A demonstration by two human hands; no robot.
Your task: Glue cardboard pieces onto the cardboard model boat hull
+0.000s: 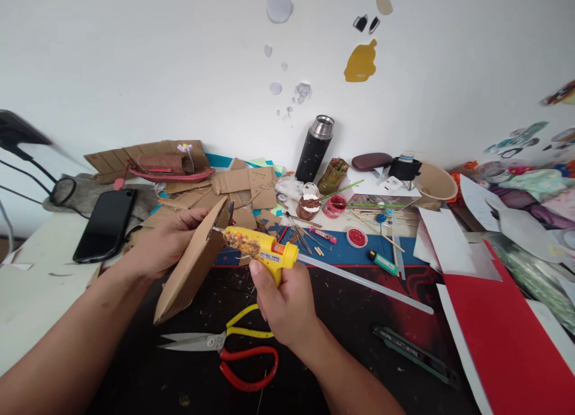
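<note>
My left hand is closed on a boat-shaped cardboard piece, held tilted above the dark table. In my right hand is a yellow hot glue gun, smeared with dark stains, my fingers wrapped round its handle. A long clear glue stick sticks out of its back end. The gun's nozzle points left and meets the upper edge of the cardboard, or nearly so. Beneath my hands lie scissors with one yellow and one red handle, blades pointing left.
Cardboard scraps and a small red model boat lie at the back left, near a phone. A black thermos stands behind paint jars. A utility knife and red paper are at right.
</note>
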